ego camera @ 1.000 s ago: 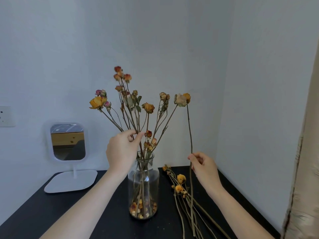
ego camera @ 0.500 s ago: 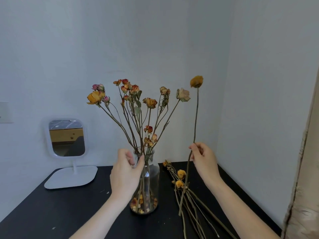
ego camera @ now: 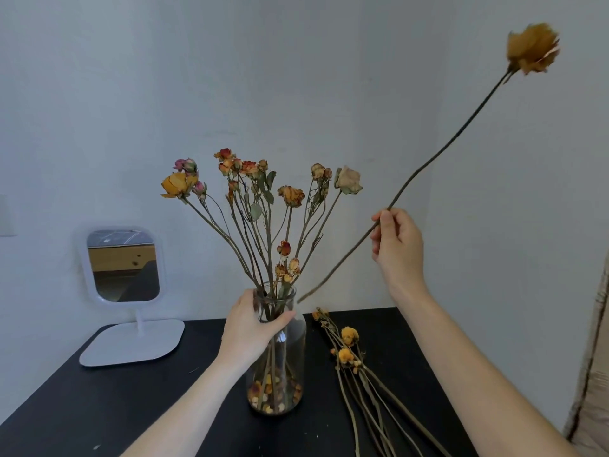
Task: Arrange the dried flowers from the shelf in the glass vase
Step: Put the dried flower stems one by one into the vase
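Two hands, one vase, one loose flower.
Left hand (ego camera: pixel 250 328) gripped the vase (ego camera: pixel 278 364) neck; right hand (ego camera: pixel 397 245) pinched a tilted flower (ego camera: pixel 438 153) stem above the table (ego camera: pixel 131 400).

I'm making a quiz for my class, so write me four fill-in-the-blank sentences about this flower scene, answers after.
The ____ hand grips the glass vase's neck.
The long stem is pinched by the ____ hand.
The mirror stands on the vase's ____ side.
Loose flowers lie on the ____ table.
Answers: left, right, left, black.
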Demonstrator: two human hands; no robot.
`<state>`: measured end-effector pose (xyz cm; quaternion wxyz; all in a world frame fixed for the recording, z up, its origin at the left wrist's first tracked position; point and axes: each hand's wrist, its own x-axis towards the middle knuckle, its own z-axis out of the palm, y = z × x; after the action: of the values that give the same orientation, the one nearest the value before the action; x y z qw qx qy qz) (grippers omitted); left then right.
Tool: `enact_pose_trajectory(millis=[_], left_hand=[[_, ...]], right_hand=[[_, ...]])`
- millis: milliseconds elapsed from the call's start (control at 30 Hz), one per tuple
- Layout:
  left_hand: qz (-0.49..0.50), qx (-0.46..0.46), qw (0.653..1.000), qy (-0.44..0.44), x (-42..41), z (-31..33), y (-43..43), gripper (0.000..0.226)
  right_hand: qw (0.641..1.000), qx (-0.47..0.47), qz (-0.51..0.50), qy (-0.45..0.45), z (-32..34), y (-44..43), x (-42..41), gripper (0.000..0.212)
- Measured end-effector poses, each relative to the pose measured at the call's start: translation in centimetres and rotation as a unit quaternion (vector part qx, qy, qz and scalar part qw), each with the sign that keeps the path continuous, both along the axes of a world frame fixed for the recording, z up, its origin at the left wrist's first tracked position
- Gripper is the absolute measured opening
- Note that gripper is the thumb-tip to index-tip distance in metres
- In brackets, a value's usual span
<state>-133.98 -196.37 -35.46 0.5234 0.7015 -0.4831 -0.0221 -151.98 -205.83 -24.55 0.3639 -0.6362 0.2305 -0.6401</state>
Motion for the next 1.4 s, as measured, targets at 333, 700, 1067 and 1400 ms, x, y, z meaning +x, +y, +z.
enact_pose_trajectory(millis=[333, 700, 1067, 1400], left_hand=[[0.031, 0.006, 0.999, 0.017, 0.7, -0.8, -0.9, 0.058], [0.039, 0.0, 0.999, 0.025, 0.9, -1.5, -1.0, 0.072], [0.04, -0.004, 0.999, 0.023, 0.8, -1.5, -1.0, 0.072], [0.039, -0.009, 0.999, 0.024, 1.0, -1.6, -1.0, 0.071]], right_hand=[[0.998, -0.046, 0.029, 0.019, 1.1, 0.5, 1.7, 0.024], [0.985, -0.053, 0.05, 0.156, -0.7, -0.1, 3.5, 0.017], [0.972, -0.027, 0.067, 0.222, 0.0, -0.5, 4.7, 0.015], [0.927, -0.004, 0.109, 0.359, -2.8, -0.9, 6.0, 0.014]])
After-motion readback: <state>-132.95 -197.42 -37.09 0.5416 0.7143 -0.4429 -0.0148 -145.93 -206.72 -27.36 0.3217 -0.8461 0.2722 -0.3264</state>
